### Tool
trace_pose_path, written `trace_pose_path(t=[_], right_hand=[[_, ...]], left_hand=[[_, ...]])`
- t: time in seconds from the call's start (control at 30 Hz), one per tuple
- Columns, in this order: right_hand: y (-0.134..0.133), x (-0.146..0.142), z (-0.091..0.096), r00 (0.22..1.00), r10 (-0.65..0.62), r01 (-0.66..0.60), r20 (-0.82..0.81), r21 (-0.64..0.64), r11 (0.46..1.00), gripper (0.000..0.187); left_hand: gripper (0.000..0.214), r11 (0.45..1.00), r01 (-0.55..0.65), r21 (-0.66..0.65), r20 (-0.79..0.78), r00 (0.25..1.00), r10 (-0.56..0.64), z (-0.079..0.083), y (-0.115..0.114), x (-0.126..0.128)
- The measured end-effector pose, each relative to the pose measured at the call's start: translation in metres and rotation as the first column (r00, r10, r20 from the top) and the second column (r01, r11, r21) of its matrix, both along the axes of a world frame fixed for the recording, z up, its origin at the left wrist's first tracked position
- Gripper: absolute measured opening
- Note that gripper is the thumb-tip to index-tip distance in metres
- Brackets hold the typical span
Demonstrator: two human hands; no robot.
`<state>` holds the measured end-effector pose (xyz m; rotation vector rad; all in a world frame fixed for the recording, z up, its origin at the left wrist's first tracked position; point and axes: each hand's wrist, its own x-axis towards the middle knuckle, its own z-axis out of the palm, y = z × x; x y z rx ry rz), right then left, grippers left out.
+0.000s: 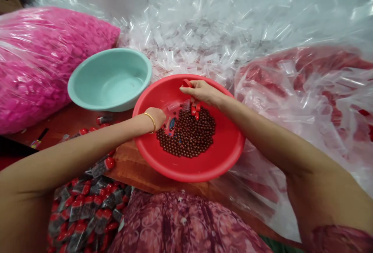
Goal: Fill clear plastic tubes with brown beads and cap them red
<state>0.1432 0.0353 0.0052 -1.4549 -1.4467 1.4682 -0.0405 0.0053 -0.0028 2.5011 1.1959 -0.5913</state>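
A red basin (221,156) sits in front of me with a heap of small dark brown beads (189,134) and a few red caps (196,110) inside. My right hand (199,90) hovers over the far side of the basin, fingers pinched on a red cap (186,82). My left hand (155,118), with a gold bangle at the wrist, reaches over the basin's left rim, fingers curled down at the beads; what they hold is hidden.
An empty teal basin (87,94) stands to the left. Beside it lies a big bag of pink pieces (37,59). Clear plastic sleeves (210,32) are piled behind. A bag of red caps (305,74) is at right. Filled red-capped packets (84,206) lie at lower left.
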Motion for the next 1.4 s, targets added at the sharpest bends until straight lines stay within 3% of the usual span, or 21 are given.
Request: trace_pose_path(t=[0.1,0.17,0.3,0.43,0.53,0.77,0.9,1.0,1.1,1.23,1.4], right_hand=[[-0.014,0.018,0.004,1.0,-0.014,0.014,-0.008,-0.017,1.0,0.021],[-0.023,0.03,0.006,0.999,-0.049,0.049,-0.014,-0.044,0.998,0.022],[-0.033,0.043,0.003,0.992,-0.106,0.1,-0.07,-0.085,0.991,0.02],[-0.033,0.046,-0.001,0.971,-0.165,0.149,-0.172,-0.104,0.983,0.017],[-0.031,0.047,-0.002,0.947,-0.215,0.193,-0.239,-0.111,0.975,0.02],[-0.032,0.05,0.005,0.886,-0.309,0.275,-0.347,-0.145,0.951,0.014],[-0.029,0.052,0.006,0.848,-0.308,0.254,-0.431,-0.18,0.95,0.014],[-0.027,0.052,0.004,0.817,-0.339,0.255,-0.467,-0.234,0.938,0.018],[-0.03,0.05,0.004,0.86,-0.315,0.25,-0.402,-0.207,0.946,0.015],[-0.043,0.046,0.01,0.903,-0.214,0.194,-0.374,-0.09,0.977,0.025],[-0.062,0.042,0.019,0.929,-0.113,0.115,-0.353,-0.014,0.993,0.04]], left_hand=[[0.007,0.995,-0.015,-0.104,-0.065,0.998,0.009,-0.01,0.01,0.007],[0.007,0.973,-0.024,-0.231,-0.025,1.0,0.019,-0.016,0.018,0.015],[0.011,0.849,-0.103,-0.517,0.143,0.968,0.205,-0.032,0.025,0.045],[0.012,0.825,-0.086,-0.559,0.265,0.924,0.276,-0.048,0.02,0.082],[0.018,0.799,-0.05,-0.6,0.351,0.88,0.319,-0.053,0.016,0.095],[0.035,0.571,0.1,-0.815,0.459,0.713,0.53,-0.039,0.021,0.077],[0.039,0.47,0.226,-0.853,0.515,0.506,0.692,-0.014,0.016,0.055],[0.038,0.464,0.298,-0.834,0.549,0.366,0.752,0.004,0.003,0.04],[0.037,0.48,0.354,-0.803,0.574,0.242,0.782,0.014,-0.012,0.031],[0.036,0.528,0.357,-0.77,0.603,0.138,0.786,0.013,-0.022,0.026],[0.036,0.578,0.253,-0.776,0.599,0.011,0.8,0.007,-0.019,0.027]])
